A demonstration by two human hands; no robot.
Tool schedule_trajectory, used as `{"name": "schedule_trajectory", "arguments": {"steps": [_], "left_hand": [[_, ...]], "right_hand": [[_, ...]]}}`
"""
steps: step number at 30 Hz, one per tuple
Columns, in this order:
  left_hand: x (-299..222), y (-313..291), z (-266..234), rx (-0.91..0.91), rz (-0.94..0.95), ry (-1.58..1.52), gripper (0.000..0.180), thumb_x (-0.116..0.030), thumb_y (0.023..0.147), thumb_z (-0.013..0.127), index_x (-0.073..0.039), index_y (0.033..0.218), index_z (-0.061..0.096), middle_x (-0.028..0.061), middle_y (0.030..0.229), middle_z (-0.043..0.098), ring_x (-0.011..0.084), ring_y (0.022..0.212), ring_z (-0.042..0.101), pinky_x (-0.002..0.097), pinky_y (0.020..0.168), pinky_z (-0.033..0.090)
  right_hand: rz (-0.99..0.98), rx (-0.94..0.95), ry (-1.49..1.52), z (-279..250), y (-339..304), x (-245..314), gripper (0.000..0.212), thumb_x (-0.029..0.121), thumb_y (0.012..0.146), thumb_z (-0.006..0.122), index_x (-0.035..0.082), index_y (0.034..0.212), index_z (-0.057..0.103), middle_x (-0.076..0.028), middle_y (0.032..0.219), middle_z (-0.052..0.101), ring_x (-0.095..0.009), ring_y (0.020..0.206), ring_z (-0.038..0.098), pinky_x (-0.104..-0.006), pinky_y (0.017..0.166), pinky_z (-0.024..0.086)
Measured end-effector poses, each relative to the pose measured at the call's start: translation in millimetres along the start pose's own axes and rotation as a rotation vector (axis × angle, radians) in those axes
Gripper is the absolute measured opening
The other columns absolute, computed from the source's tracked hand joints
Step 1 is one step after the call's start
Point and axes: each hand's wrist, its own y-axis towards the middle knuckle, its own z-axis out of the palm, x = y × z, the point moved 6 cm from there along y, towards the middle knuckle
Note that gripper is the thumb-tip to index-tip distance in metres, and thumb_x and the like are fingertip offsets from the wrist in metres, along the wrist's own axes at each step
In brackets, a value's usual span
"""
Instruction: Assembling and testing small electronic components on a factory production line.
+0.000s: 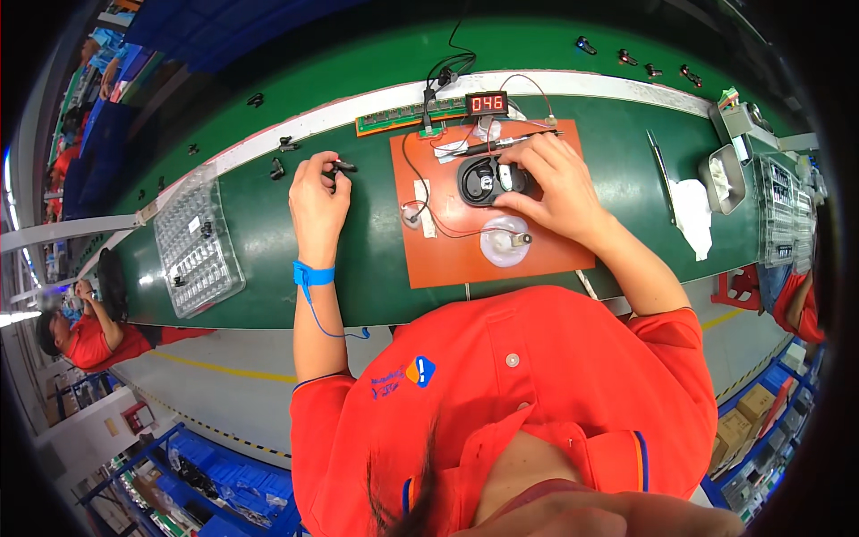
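My left hand [319,195], a blue strap on its wrist, is closed over the green bench with a small black earbud [343,166] pinched in its fingertips. Two more black earbuds [277,167] lie just beyond it. A black earbud charging case [476,183] rests on an orange mat [429,259]. The thumb and fingers of my right hand [557,183] close around the right side of this case. A pale, shiny oval piece [506,176] shows between them; the fingers hide the case's right end.
A green circuit board [403,119] and a red-digit display [486,104] stand behind the mat, with wires running across it. Clear plastic trays [199,242] lie at left and right. Tweezers [662,170], white cloth [693,215] and a metal box [721,179] sit right. Other people work at both sides.
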Motion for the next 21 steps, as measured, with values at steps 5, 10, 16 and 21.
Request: {"name": "schedule_trajectory", "arguments": {"steps": [5, 10, 16, 21], "left_hand": [[-5.5, -3.4, 0.8, -0.051, 0.065, 0.118, 0.027, -0.001, 0.076, 0.067, -0.001, 0.103, 0.068, 0.011, 0.087, 0.063, 0.0204, 0.066, 0.061, 0.0337, 0.064, 0.053], [-1.4, -8.5, -5.3, -0.017, 0.015, -0.008, 0.026, 0.002, 0.076, 0.067, -0.002, 0.101, 0.07, 0.01, 0.088, 0.065, 0.0186, 0.068, 0.062, 0.0311, 0.067, 0.053], [-70.4, -5.5, 2.4, 0.038, 0.212, -0.373, 0.028, 0.005, 0.077, 0.066, -0.007, 0.102, 0.072, 0.0072, 0.091, 0.067, 0.0132, 0.074, 0.064, 0.0274, 0.071, 0.053], [-136.6, -11.2, 48.8, 0.269, 0.379, -0.575, 0.029, 0.005, 0.078, 0.064, -0.006, 0.104, 0.07, 0.0095, 0.093, 0.068, 0.0218, 0.08, 0.065, 0.0325, 0.075, 0.054]], "right_hand": [[0.179, 0.073, 0.102, 6.1, -3.0, -1.0, 0.03, 0.011, 0.077, 0.076, 0.004, 0.102, 0.061, -0.009, 0.093, 0.06, -0.027, 0.089, 0.059, -0.0362, 0.08, 0.047], [0.143, 0.055, 0.457, -2.9, -36.0, -3.2, 0.025, 0.003, 0.076, 0.074, 0.003, 0.098, 0.061, -0.009, 0.092, 0.061, -0.027, 0.083, 0.06, -0.0361, 0.077, 0.048], [0.039, 0.045, 0.339, -6.1, -61.8, 8.4, 0.022, -0.003, 0.074, 0.073, 0.002, 0.093, 0.062, -0.01, 0.09, 0.063, -0.027, 0.082, 0.061, -0.0356, 0.072, 0.05], [-0.143, -0.015, 0.136, -9.2, -60.2, 25.0, 0.024, -0.002, 0.071, 0.074, 0.002, 0.092, 0.063, -0.01, 0.09, 0.064, -0.027, 0.082, 0.062, -0.0368, 0.071, 0.05]]}}
